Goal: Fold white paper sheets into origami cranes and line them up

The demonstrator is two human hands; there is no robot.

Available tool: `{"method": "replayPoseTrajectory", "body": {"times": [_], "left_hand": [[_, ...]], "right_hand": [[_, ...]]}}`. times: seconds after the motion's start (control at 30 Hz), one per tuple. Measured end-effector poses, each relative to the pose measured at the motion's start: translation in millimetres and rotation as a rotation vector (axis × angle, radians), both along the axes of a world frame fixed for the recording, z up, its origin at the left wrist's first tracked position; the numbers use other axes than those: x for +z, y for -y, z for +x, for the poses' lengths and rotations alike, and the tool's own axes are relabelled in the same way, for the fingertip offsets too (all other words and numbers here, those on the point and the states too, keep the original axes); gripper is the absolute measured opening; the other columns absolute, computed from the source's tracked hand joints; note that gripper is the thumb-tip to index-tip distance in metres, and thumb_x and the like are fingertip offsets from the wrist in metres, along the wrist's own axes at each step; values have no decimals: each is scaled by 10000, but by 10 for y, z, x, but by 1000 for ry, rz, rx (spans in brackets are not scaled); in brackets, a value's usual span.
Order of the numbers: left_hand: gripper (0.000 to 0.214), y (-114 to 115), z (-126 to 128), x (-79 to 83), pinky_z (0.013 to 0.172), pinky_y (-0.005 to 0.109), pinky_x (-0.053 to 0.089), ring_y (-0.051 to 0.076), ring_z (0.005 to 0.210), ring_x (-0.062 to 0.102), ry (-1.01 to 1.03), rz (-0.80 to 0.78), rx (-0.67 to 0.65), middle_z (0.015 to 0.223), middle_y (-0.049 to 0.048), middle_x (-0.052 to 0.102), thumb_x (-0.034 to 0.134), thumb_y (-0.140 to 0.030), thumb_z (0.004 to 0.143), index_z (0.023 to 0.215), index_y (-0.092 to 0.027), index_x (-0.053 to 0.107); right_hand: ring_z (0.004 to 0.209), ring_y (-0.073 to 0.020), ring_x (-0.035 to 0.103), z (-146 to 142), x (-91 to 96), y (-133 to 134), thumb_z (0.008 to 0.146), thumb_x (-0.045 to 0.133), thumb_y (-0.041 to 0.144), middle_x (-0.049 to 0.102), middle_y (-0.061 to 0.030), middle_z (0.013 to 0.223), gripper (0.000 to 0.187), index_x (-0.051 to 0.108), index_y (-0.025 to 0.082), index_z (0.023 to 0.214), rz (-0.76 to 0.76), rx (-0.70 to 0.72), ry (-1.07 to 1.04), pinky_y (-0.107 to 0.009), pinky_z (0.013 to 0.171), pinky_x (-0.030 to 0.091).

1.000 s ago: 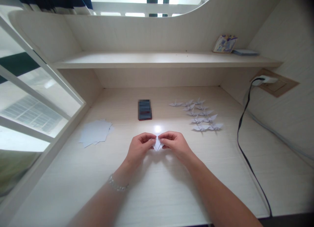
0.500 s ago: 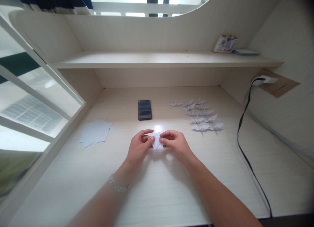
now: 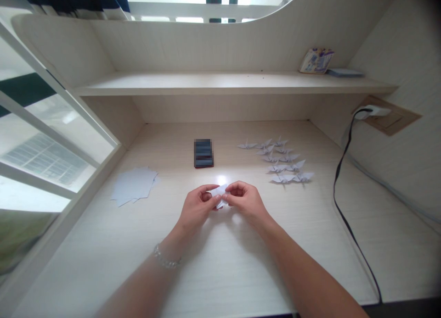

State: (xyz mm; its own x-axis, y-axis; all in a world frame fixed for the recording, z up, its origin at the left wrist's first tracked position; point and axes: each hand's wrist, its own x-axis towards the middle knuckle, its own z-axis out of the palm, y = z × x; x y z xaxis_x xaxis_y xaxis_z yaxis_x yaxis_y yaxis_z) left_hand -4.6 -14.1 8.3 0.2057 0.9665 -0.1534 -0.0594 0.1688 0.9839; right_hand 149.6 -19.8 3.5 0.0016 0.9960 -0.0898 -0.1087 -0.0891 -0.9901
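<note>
My left hand (image 3: pixel 195 206) and my right hand (image 3: pixel 246 200) meet over the middle of the pale wooden desk (image 3: pixel 220 263). Both pinch a small folded piece of white paper (image 3: pixel 219 193) between fingertips, held just above the desk. A bracelet (image 3: pixel 164 260) circles my left wrist. A loose stack of white paper sheets (image 3: pixel 133 185) lies to the left of my hands. Several finished paper cranes (image 3: pixel 280 162) are laid out to the right, beyond my right hand.
A dark phone (image 3: pixel 203 153) lies flat behind my hands. A black cable (image 3: pixel 341 180) runs from a wall socket (image 3: pixel 374 111) down the desk's right side. The shelf (image 3: pixel 220 84) above holds a small card (image 3: pixel 316 61). A window frame (image 3: pixel 58 125) borders the left.
The folded paper has turned from a downward-pointing shape to a flatter, tilted one. My fingers have closed in tighter around it; my hands stay in the same spot.
</note>
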Motion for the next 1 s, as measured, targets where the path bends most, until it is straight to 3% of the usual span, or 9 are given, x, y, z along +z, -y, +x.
{"method": "replayPoseTrajectory", "body": {"times": [0.3, 0.47, 0.77, 1.0], "left_hand": [[472, 16, 9, -4, 601, 276, 504, 161, 596, 632, 37, -58, -47, 583, -10, 594, 738, -332, 646, 1054, -140, 601], [462, 7, -1, -5, 547, 258, 477, 150, 548, 608, 5, 0, -69, 570, -14, 582, 734, -311, 643, 1041, -127, 589], [416, 38, -12, -51, 551, 261, 469, 134, 523, 589, -114, 69, -128, 587, -26, 567, 684, -266, 690, 1080, -168, 575], [363, 45, -21, -42, 539, 256, 456, 137, 535, 579, -161, 107, -177, 597, -15, 567, 673, -252, 692, 1042, -181, 610]], "right_hand": [[586, -131, 536, 8, 23, -8, 599, 719, 264, 582, 9, 629, 188, 601, 177, 717, 25, -66, 42, -254, 538, 421], [546, -125, 521, 30, 35, -7, 583, 752, 307, 552, 25, 583, 255, 538, 180, 643, 24, -51, -1, -259, 531, 414], [462, -82, 378, -7, -27, -3, 588, 755, 310, 409, 81, 535, 355, 423, 207, 660, 11, -99, -6, -226, 454, 306], [498, -109, 454, -23, 8, 19, 632, 713, 299, 514, 65, 587, 309, 447, 223, 770, -2, -51, -24, -236, 485, 343]]}}
